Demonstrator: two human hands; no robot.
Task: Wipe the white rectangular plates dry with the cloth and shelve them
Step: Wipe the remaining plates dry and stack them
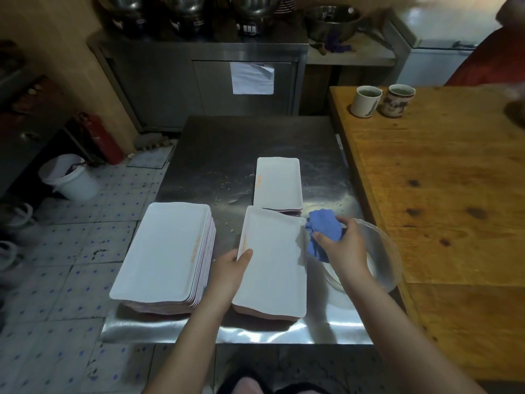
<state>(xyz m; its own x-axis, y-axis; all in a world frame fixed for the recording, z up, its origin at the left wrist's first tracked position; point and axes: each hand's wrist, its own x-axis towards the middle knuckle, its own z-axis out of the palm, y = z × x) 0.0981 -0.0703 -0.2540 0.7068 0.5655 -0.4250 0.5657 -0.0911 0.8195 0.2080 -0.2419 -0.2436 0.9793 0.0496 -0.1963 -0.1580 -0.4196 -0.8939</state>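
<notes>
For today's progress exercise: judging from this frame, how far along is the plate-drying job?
Done: possibly the tall left stack, though no shelved plate shows. In hand: the left hand grips the top plate of the near stack while the right hand holds the blue cloth at its edge. Left: that stack, the far stack, and all shelving.

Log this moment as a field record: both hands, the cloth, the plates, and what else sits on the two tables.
left hand: grips the left edge of the near plate, thumb on top
right hand: holds the blue cloth at that plate's right edge
other plates: tall stack at left; low stack behind the near plate
glass bowl: on the steel table, right of the near plate
wooden table: white mug and patterned mug, side by side
</notes>
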